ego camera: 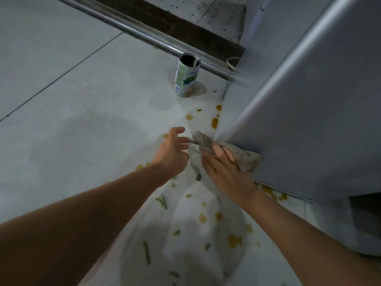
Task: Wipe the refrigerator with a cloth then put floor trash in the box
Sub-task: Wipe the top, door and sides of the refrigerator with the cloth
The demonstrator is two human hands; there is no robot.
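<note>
Two bare arms reach out from the bottom of the view. Past them, the cloth point(228, 152) is pressed against the low corner of the refrigerator point(309, 120), close to the floor point(61, 100). The right hand point(224, 172) lies flat on the cloth with its fingers point(218, 151) straight. The left hand point(173, 151) is just beside the cloth's end, fingers spread wide and holding nothing.

Green scraps point(161, 201) and yellow spots point(214, 122) lie all over the floor. An open can point(187, 76) stands farther off, near a metal rail point(144, 36). No box can be seen.

If the cloth drops onto the yellow spots, it could smear them onto the refrigerator. A swinging arm could also knock the can over.
</note>
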